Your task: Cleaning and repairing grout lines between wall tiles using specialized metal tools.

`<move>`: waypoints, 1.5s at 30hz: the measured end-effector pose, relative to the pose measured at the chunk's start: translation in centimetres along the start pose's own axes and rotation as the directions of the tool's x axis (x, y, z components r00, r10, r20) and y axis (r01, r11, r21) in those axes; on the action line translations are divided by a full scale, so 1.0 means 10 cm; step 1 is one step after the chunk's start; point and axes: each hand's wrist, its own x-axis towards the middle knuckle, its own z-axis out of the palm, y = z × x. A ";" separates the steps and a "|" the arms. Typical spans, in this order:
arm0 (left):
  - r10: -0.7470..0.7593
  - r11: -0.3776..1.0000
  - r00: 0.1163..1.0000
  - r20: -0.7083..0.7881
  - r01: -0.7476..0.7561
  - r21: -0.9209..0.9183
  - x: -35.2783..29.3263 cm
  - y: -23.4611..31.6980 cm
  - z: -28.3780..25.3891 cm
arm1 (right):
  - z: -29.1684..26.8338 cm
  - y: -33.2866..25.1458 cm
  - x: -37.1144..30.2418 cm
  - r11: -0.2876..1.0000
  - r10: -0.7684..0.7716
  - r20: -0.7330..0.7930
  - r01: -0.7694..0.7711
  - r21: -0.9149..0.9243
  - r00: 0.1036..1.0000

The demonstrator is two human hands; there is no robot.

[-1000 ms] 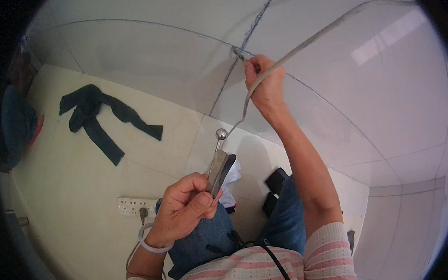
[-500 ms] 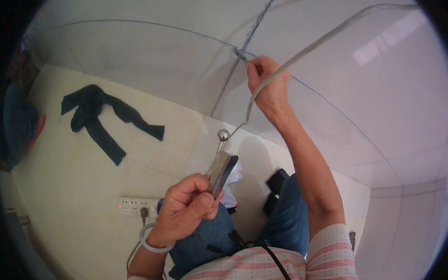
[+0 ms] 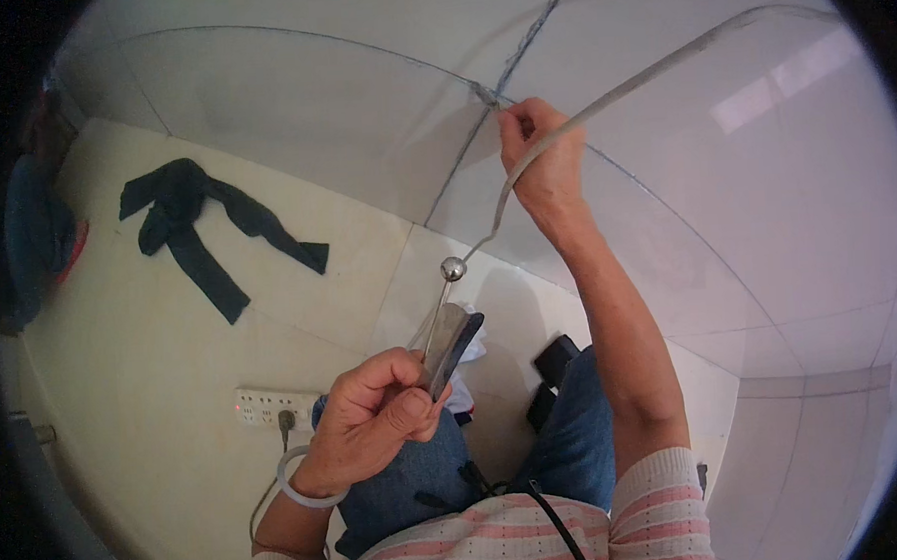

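My right hand (image 3: 548, 156) is raised to the tiled wall and pinches a small tool with a grey tip (image 3: 483, 95). That tip touches the wall near where two dark tile joints (image 3: 501, 96) cross; most of the tool is hidden by my fingers. Lower down, my left hand (image 3: 379, 413) is closed round several slim tools. Among them are a metal rod ending in a shiny ball (image 3: 453, 269) and a flat scraper blade (image 3: 449, 330) with a dark edge. A grey cord (image 3: 640, 81) runs from the upper right across my right hand and down towards the ball-ended rod.
On the pale tiled floor lies a dark cloth strip (image 3: 196, 231). A white power strip (image 3: 264, 406) with a plug in it sits beside my left forearm. Dark objects (image 3: 552, 361) and a white cloth (image 3: 468, 347) lie near my knees. Dark blue fabric (image 3: 36, 238) is at the far left.
My right hand has shifted slightly up, and the tool's tip sits a little further left of the joint crossing. The tools in my left hand have tilted slightly. The view has shifted a little.
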 end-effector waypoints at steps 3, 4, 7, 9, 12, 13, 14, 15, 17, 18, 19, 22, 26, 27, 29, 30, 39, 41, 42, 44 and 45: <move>-0.009 1.000 1.000 -0.012 0.009 0.007 0.00 0.02 0.01 | -0.06 -0.03 -0.03 0.998 0.058 0.018 -0.058 -0.005 0.998; -0.011 1.000 1.000 -0.011 0.011 0.006 0.00 0.02 0.01 | -0.08 -0.02 -0.04 0.998 0.059 0.017 -0.059 -0.007 0.998; 0.012 1.000 1.000 -0.014 -0.012 -0.021 0.02 0.00 0.01 | -0.11 0.03 -0.06 1.000 0.005 -0.016 -0.006 -0.027 1.000; 0.013 0.999 1.000 0.012 -0.012 -0.049 0.03 0.00 0.00 | -0.12 0.05 -0.07 0.999 0.045 -0.009 -0.045 -0.013 0.999; -0.021 1.000 1.000 -0.017 0.021 0.006 0.03 0.02 0.01 | -0.15 0.04 -0.07 0.998 0.060 -0.009 -0.060 -0.008 0.998; -0.021 1.000 1.000 -0.016 0.022 0.007 0.03 0.02 0.02 | -0.16 0.05 -0.07 0.998 0.061 -0.011 -0.061 -0.008 0.998; -0.003 1.000 1.000 -0.009 0.003 -0.014 0.03 0.01 0.02 | -0.16 0.05 -0.07 0.999 0.041 -0.020 -0.041 -0.008 0.999; 0.015 0.999 1.000 -0.004 -0.015 -0.036 0.03 0.00 0.02 | -0.16 0.06 -0.07 1.000 0.021 -0.028 -0.022 -0.008 0.999; 0.026 0.999 1.000 0.006 -0.026 -0.037 0.04 -0.01 0.00 | -0.19 0.05 -0.07 1.000 0.019 -0.010 -0.020 -0.016 1.000; 0.038 0.999 0.999 0.017 -0.038 -0.039 0.04 -0.02 0.00 | -0.20 0.04 -0.06 1.000 0.017 0.008 -0.017 -0.024 1.000; 0.038 0.999 0.999 0.017 -0.037 -0.039 0.04 -0.02 0.00 | -0.20 0.03 -0.06 1.000 0.018 0.008 -0.018 -0.024 1.000; 0.033 0.999 0.999 0.016 -0.033 -0.035 0.05 -0.02 0.00 | -0.21 0.05 -0.07 0.999 0.047 0.006 -0.047 -0.010 0.999; 0.014 1.000 1.000 -0.020 -0.014 -0.011 0.07 -0.01 0.01 | -0.25 0.09 -0.10 0.997 0.080 -0.009 -0.080 0.005 0.997; 0.009 1.000 0.999 -0.033 -0.009 0.004 0.08 -0.01 0.01 | -0.27 0.09 -0.10 0.994 0.104 -0.012 -0.104 0.018 0.995; -0.010 1.000 0.999 -0.032 0.011 0.021 0.10 0.01 0.03 | -0.31 0.12 -0.11 0.994 0.112 -0.007 -0.112 -0.001 0.994; -0.025 0.999 0.999 -0.037 0.027 0.042 0.10 0.01 0.03 | -0.32 0.13 -0.12 0.993 0.119 -0.002 -0.119 -0.014 0.993; -0.021 0.999 0.998 -0.065 0.023 0.040 0.13 -0.10 0.09 | -0.60 0.23 -0.25 0.989 0.141 -0.015 -0.141 -0.045 0.990; -0.016 0.998 0.997 -0.070 0.020 0.057 0.15 -0.13 0.10 | -0.66 0.25 -0.29 0.986 0.160 -0.018 -0.160 -0.040 0.987; -0.008 0.997 0.997 -0.074 0.014 0.072 0.16 -0.13 0.11 | -0.70 0.26 -0.30 0.984 0.174 -0.019 -0.175 -0.037 0.985; 0.002 0.998 0.997 -0.081 0.004 0.071 0.18 -0.16 0.14 | -0.78 0.31 -0.31 0.983 0.173 -0.012 -0.174 -0.051 0.985; 0.017 0.998 0.996 -0.083 -0.012 0.063 0.20 -0.17 0.16 | -0.84 0.34 -0.32 0.983 0.166 -0.003 -0.166 -0.072 0.986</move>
